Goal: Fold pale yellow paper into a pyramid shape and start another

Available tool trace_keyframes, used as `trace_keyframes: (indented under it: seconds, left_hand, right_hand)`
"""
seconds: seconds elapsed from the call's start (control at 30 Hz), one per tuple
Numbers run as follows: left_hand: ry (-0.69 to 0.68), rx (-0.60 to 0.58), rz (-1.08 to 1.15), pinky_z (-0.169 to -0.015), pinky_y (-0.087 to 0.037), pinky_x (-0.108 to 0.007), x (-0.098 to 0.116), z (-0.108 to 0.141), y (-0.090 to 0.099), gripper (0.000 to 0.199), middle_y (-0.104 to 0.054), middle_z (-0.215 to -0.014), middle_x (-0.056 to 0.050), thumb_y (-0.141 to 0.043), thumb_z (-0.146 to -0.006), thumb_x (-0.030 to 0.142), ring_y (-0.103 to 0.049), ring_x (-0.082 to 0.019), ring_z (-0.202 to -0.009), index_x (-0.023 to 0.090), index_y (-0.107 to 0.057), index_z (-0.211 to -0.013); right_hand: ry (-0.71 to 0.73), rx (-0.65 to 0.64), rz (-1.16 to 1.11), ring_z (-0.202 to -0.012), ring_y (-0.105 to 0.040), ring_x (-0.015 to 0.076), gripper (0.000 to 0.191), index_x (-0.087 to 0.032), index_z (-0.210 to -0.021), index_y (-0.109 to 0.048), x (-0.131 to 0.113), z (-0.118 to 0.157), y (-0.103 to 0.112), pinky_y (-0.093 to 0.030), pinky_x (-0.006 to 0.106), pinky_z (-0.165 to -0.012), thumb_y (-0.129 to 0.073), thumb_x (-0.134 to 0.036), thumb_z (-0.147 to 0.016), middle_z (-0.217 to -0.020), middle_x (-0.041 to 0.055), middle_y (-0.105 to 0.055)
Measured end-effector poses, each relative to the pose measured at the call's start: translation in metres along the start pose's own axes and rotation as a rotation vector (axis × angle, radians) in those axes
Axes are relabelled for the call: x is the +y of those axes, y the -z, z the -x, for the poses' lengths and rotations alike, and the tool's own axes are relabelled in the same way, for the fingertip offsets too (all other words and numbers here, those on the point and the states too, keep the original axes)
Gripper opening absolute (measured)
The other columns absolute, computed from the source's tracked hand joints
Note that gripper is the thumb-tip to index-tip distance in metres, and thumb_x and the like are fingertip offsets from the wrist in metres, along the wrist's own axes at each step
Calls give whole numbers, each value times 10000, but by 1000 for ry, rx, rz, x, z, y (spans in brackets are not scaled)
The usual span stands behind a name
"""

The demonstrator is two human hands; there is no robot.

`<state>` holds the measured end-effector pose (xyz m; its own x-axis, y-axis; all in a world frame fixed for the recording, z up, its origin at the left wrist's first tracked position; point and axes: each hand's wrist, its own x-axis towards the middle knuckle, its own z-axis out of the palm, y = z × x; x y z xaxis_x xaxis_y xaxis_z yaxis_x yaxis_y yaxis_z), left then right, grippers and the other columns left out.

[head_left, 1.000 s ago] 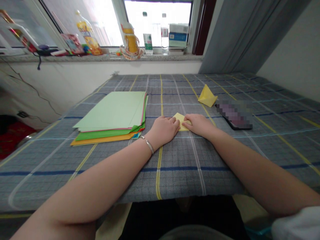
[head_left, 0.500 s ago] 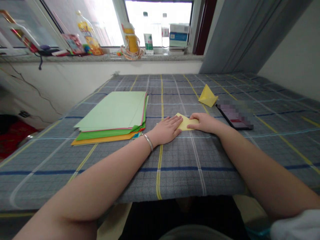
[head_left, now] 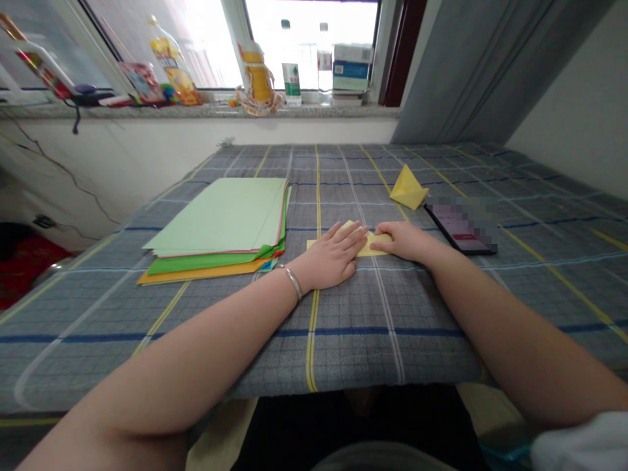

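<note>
A folded piece of yellow paper (head_left: 367, 249) lies on the checked tablecloth in front of me, partly covered by both hands. Across its left and middle part, my left hand (head_left: 334, 256) rests flat with the fingers stretched out. My right hand (head_left: 403, 241) pinches the paper's right end between thumb and fingers. Beyond the right hand stands a yellow folded-paper shape (head_left: 409, 188) with a pointed top. Most of the paper's left half is hidden under the left palm, though a corner shows beside it.
A stack of coloured paper sheets (head_left: 223, 214), pale green on top, lies left of my hands. To the right is a phone (head_left: 461, 229). Bottles, a yellow cup (head_left: 258, 75) and boxes (head_left: 351, 70) line the windowsill. The tablecloth's (head_left: 350, 360) near edge is close to my lap.
My left hand has slid slightly right over the yellow paper, uncovering its left corner. My right hand keeps its pinch, almost unmoved.
</note>
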<state>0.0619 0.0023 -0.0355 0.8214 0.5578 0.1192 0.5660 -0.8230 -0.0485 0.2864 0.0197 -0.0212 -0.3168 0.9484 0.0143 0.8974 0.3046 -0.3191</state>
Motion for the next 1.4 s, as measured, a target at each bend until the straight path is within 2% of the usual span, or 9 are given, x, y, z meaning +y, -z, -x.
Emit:
trace_keyframes:
  seconds: [0.1, 0.23, 0.37, 0.6, 0.83, 1.0, 1.23, 1.4]
  left_hand:
    - [-73, -55, 64, -1210, -89, -387, -4, 0, -2, 586, -187, -1608, -75, -309, -963, 303, -113, -184, -1495, 143, -228, -1521]
    - [-63, -111, 105, -1199, -113, -416, -7, -2, -4, 582, -185, -1608, -78, -284, -981, 343, -144, -192, -1490, 162, -202, -1529]
    - [-56, -112, 103, -1197, -112, -430, -6, -3, -3, 578, -185, -1607, -82, -281, -992, 370, -152, -205, -1489, 165, -210, -1528]
    - [-82, -124, 68, -1186, -132, -485, -3, -3, 3, 531, -193, -1608, -84, -297, -1014, 369, -169, -246, -1485, 245, -238, -1527]
    - [-106, -99, 57, -1179, -148, -504, -2, -2, 4, 518, -220, -1599, -101, -313, -1009, 347, -199, -261, -1476, 269, -267, -1519]
    - [-101, -91, 73, -1182, -142, -498, -3, -2, 2, 510, -245, -1591, -98, -314, -1005, 349, -207, -250, -1475, 252, -289, -1505]
    - [-86, -89, 81, -1184, -146, -468, -4, -2, 1, 487, -258, -1585, -120, -346, -994, 370, -214, -234, -1473, 208, -350, -1453]
    - [-83, -91, 101, -1184, -144, -480, -5, -2, 1, 471, -259, -1583, -132, -368, -991, 363, -209, -243, -1475, 206, -380, -1435]
  right_hand:
    - [6, 4, 12, -814, -620, 233, 275, -209, -856, -626, -1, 1, 0, -418, 312, -670, -555, -474, -840, -880, 63, -699]
    - [-23, 2, 24, -840, -621, 239, 278, -212, -865, -629, -1, 1, 3, -419, 316, -679, -547, -476, -837, -903, 70, -701]
    - [-135, -41, 4, -835, -630, 235, 241, -212, -863, -631, 8, 4, 12, -426, 311, -669, -590, -441, -798, -902, 69, -703]
    - [-169, -154, -104, -815, -652, 230, 306, -213, -914, -631, 28, 9, 23, -467, 308, -662, -657, -462, -737, -913, 63, -718]
    - [-181, -126, -76, -829, -660, 235, 279, -227, -922, -640, 30, 7, 21, -483, 319, -681, -678, -420, -725, -929, 59, -719]
    - [-139, -116, -41, -845, -659, 246, 386, -224, -953, -641, 24, 8, 19, -478, 320, -663, -678, -525, -714, -956, 66, -717]
    - [-172, -83, -15, -928, -648, 273, 472, -220, -1077, -617, 7, 7, 12, -490, 350, -745, -666, -533, -727, -1047, 87, -695]
    - [-110, -32, 104, -1132, -560, 310, 436, -214, -1133, -610, 1, 3, 4, -429, 437, -980, -629, -453, -768, -1180, 121, -629]
